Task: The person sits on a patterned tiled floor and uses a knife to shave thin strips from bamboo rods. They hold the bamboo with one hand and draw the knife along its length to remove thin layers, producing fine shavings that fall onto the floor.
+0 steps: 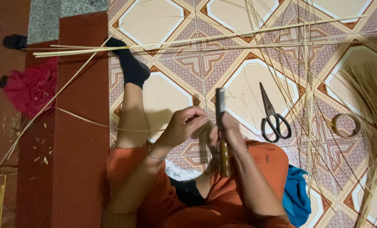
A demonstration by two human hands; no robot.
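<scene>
Head view
Right hand (226, 131): centre of frame, fingers wrapped tight around a knife (221, 126), dark blade up, brown wooden handle below the fist.
Left hand (184, 124): just left of the blade, fingertips pinched on a thin pale strip (87, 120) running left.
Scissors (272, 116): right of hands, on the tiled floor (163, 97).

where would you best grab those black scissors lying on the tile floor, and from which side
Take the black scissors by the two looped handles, which point toward the person at the lower end, coming from above on that near side. The blades run away, closed to a sharp tip, so that end is poor to grip. They lie flat on the tile floor, just beyond the right hand, with thin straw strips close alongside.
</scene>
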